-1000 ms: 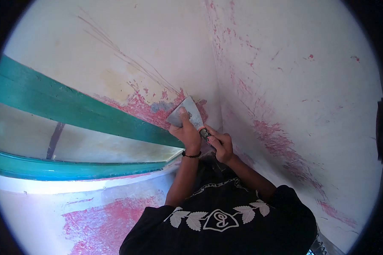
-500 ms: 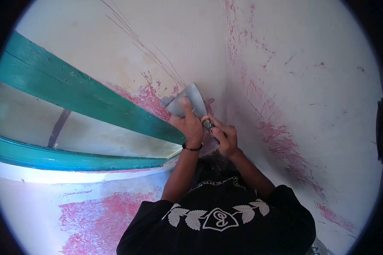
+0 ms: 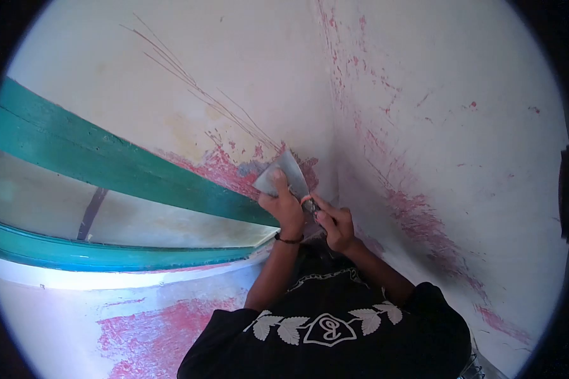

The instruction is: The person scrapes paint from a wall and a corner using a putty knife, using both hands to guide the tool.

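Note:
A wide scraper (image 3: 289, 170) with a flat metal blade is held against the wall close to the corner. My right hand (image 3: 336, 226) is closed around its dark handle, which has an orange band near the blade. My left hand (image 3: 286, 207) grips the blade's lower part, its thumb laid flat on the metal face; its other fingers are mostly hidden behind. Around the blade, a patch of exposed pink and grey wall (image 3: 224, 165) shows beneath the pale coating. Thin scratch lines run from there up to the left.
A teal wooden frame (image 3: 101, 148) crosses the left side, with a second teal rail (image 3: 120, 254) below it. The adjoining right wall (image 3: 487, 177) has pink scraped streaks. More scraped pink wall (image 3: 152, 335) appears at the lower left.
The view has tilted, so walls, frame and hands all sit lower in the picture. The scraper has shifted slightly downward along the wall, both hands still on it.

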The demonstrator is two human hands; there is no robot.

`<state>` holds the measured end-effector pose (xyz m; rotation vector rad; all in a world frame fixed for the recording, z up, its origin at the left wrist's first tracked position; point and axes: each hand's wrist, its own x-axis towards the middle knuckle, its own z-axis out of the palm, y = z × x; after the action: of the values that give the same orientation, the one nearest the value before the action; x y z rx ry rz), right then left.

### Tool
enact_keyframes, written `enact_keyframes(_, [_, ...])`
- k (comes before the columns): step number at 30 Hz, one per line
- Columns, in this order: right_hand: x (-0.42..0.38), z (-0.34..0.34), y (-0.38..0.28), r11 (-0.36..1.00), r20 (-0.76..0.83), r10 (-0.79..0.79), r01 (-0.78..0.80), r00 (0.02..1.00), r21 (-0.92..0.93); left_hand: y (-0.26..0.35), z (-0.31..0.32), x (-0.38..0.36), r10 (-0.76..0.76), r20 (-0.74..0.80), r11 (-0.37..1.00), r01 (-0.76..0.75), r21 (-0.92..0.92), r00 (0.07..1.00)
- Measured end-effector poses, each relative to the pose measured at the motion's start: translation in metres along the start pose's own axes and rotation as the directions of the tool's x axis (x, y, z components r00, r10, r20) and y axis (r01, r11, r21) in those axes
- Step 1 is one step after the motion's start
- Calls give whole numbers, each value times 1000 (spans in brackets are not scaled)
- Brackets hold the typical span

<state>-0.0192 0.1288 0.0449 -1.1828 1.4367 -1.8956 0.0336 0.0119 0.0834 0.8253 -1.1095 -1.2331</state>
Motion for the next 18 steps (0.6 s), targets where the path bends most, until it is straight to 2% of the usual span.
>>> enact_keyframes(2, [-14,3,14,998,-16,52,-51,999,29,-13,-3,-2,-20,-27,998,18,-64,999])
enact_keyframes(4, [-10,5,7,1000,-37,19,-19,999,7,-17,-7,-2,-17,-20,997,16,-82,1000])
enact_keyframes(7, [-13,9,10,1000,-66,-4,2,998,-30,-10,-4,-3,-47,-51,998,44,-45,998])
enact_keyframes(10, [-14,12,11,1000,-71,12,-14,997,-28,-14,-10,-2,-33,-17,999,33,-19,999])
enact_keyframes(14, [3,12,11,991,-55,62,-55,997,123,16,9,10,56,6,998,-56,14,998])
enact_keyframes(16, [27,12,-6,994,-62,10,-3,998,112,44,20,21,127,59,990,-131,54,990])
enact_keyframes(18, [35,11,-15,996,-54,-40,45,998,80,52,27,28,169,52,986,-170,-1,984])
